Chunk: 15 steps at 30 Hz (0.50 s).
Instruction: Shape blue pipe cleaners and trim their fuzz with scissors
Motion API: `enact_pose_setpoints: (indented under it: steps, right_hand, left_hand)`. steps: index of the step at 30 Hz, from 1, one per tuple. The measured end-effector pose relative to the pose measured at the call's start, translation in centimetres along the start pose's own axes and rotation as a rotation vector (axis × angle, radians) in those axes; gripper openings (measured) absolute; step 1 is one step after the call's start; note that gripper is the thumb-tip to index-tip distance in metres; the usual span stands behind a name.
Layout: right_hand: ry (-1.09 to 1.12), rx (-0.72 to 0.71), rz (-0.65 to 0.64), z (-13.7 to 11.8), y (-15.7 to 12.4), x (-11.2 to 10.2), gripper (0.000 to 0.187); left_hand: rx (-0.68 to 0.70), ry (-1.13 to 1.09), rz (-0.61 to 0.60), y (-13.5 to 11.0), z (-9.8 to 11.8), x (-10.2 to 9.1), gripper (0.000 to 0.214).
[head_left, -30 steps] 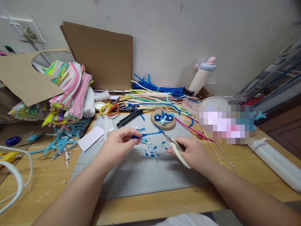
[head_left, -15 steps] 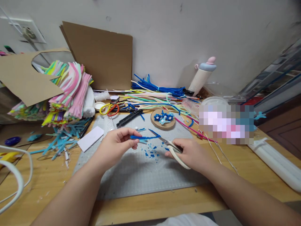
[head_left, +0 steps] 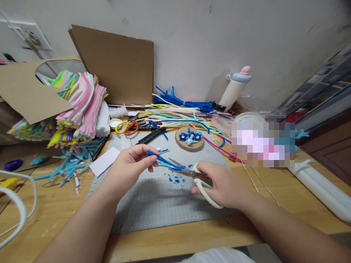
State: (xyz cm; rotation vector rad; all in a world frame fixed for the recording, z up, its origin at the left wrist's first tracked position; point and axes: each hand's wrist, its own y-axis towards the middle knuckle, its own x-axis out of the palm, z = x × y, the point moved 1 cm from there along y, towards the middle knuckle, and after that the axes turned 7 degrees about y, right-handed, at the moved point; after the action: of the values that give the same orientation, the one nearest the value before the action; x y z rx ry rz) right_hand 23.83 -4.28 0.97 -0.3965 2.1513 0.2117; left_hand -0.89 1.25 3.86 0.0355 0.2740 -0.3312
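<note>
Over the middle of the grey cutting mat (head_left: pixel 148 210), in the head view, the left hand (head_left: pixel 134 164) pinches a blue pipe cleaner (head_left: pixel 166 160) with thumb and fingers closed on one end. The free end points right and slightly near, between the parted blades of the white-handled scissors (head_left: pixel 192 173). The fingers of the right hand (head_left: pixel 225 182) are curled about the handles, which stand partly spread; whether either blade touches the pipe cleaner, I cannot tell.

The blades point left, toward the left fingertips, so a nick looks possible if the scissors slide too far along or the pinch slips. If the blades close at a steep angle, they could bite the core and sever the strand. A loose grip might also let the thin stem twist, leaving the fuzz uneven.

Counted, there are two hands, one pipe cleaner pinched (possibly doubled; too small to tell) and two pairs of scissors: the held one, and another with yellow and orange handles (head_left: pixel 127 128) at the far left of the mat. One round cardboard disc (head_left: pixel 194 147) lies at the far side, bearing at least three flowers (head_left: pixel 189 137). One white card (head_left: pixel 105 162) lies left; one bottle (head_left: pixel 234 89) leans far right. The blue scraps (head_left: pixel 176 179) just near the blades are too many to count.
</note>
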Motion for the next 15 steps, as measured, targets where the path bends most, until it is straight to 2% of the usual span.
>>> enact_pose_setpoints:
  steps: [9, 15]
  right_hand:
    - [0.051, -0.018, -0.021, -0.01, -0.07, 0.33, 0.033]
    - [0.058, -0.021, -0.018, -0.03, -0.19, 0.47, 0.034]
  left_hand:
    - [0.036, -0.071, -0.022, -0.09, -0.42, 0.22, 0.009]
    - [0.044, -0.066, 0.010, -0.04, -0.44, 0.23, 0.009]
